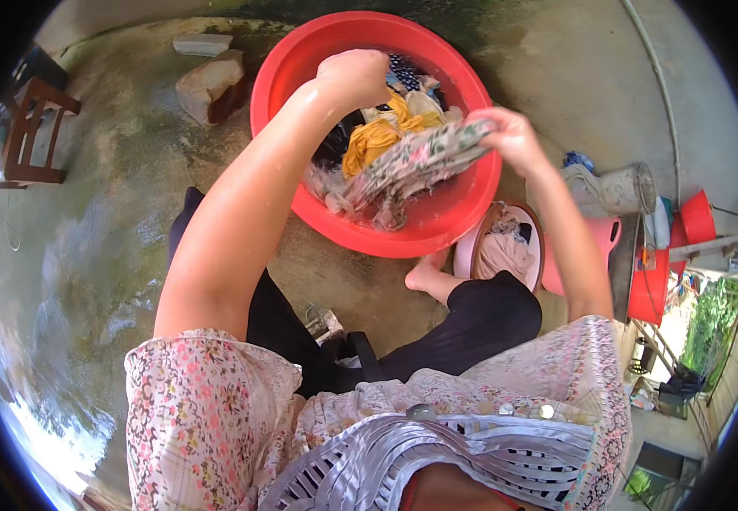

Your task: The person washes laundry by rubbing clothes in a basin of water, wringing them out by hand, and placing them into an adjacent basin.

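A large red plastic tub (382,246) stands before me with wet laundry in it. My right hand (511,137) grips one end of a floral cloth (423,156) at the tub's right side. The rest of that cloth hangs down into the tub. Over the tub's upper left part, my left hand (355,78) is curled with its fingers turned away from view. A yellow cloth (372,142) lies just below it; whether the fingers hold any fabric is hidden. Behind are a dark polka-dot cloth (404,70) and a dark, shiny cloth (338,144).
Against the tub's lower right stands a bucket (465,252) holding pale pink laundry (503,252). Several red buckets (650,287) are farther right. A rock (210,88) lies left of the tub on the wet concrete floor (120,160). A wooden chair (30,144) is at far left.
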### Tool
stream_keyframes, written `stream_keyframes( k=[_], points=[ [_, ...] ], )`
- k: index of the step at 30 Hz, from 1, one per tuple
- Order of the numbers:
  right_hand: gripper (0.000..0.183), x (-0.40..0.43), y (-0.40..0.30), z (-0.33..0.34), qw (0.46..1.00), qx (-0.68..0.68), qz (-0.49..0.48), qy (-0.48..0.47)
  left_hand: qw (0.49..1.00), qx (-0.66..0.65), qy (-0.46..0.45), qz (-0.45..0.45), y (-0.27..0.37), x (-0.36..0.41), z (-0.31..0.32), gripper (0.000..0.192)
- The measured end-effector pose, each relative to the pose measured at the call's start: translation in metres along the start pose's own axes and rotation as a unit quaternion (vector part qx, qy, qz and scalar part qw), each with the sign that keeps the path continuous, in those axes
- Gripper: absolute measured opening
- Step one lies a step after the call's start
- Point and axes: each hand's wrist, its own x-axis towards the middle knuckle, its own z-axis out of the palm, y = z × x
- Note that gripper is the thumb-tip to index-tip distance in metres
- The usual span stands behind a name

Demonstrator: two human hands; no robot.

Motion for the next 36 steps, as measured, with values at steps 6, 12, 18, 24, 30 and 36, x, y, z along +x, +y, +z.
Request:
stream_keyframes(
  k=[6,12,18,24,30,36],
  points=[
    [0.039,-0.026,-0.208,-0.053,0.991,-0.122,-0.023,0.046,0.979,0.004,-0.185,0.087,0.022,-0.010,0.027,0.109],
    [0.043,-0.049,-0.316,-0.046,0.984,-0.092,-0.104,0.111,0.893,-0.357,0.083,0.262,0.074,0.027,0.066,0.119],
    [0.044,-0.073,-0.302,-0.068,0.987,-0.032,-0.104,0.119,0.711,-0.691,0.043,0.123,0.076,0.043,0.057,0.013],
    [0.036,-0.120,-0.108,-0.128,0.940,0.194,0.070,0.272,0.817,-0.560,0.136,0.017,0.076,0.042,0.021,0.018],
    [0.061,-0.090,0.014,-0.041,0.962,0.034,0.193,0.191,0.923,-0.319,0.202,0.075,0.085,0.042,0.040,0.026],
    [0.085,-0.029,-0.004,0.028,0.971,-0.079,-0.156,0.163,0.992,-0.055,0.045,0.107,0.093,0.035,0.061,0.027]
  ],
)
